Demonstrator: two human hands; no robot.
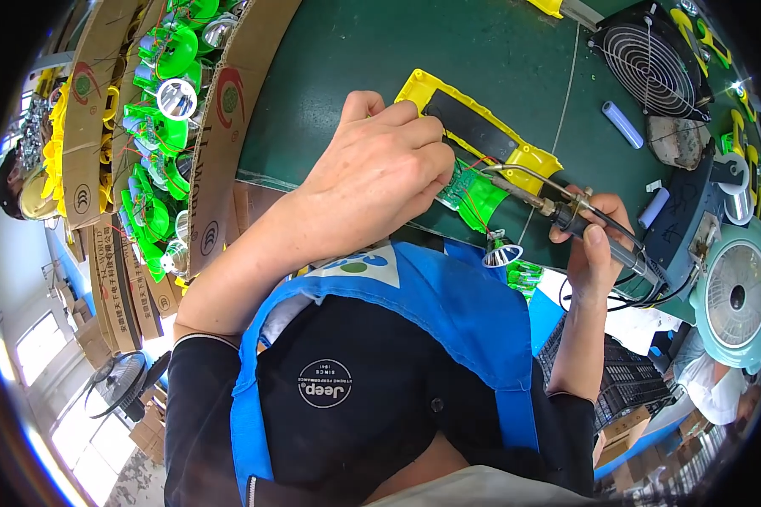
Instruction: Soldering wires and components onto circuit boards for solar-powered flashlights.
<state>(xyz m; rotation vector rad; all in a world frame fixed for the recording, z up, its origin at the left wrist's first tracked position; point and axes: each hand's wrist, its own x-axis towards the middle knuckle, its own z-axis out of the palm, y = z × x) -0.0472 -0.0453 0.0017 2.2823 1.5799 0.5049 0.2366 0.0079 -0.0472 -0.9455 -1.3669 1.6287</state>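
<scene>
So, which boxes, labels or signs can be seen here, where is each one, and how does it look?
Cardboard boxes: left of the green bench, brown, open, with red and green round printed marks, holding green and yellow plastic parts.
Flattened cartons: lower left, brown, dark print.
Round patch: on the black shirt under the blue apron, white ring on black.
Apron emblem: white panel with blue and green shapes.
No screens visible.
</scene>
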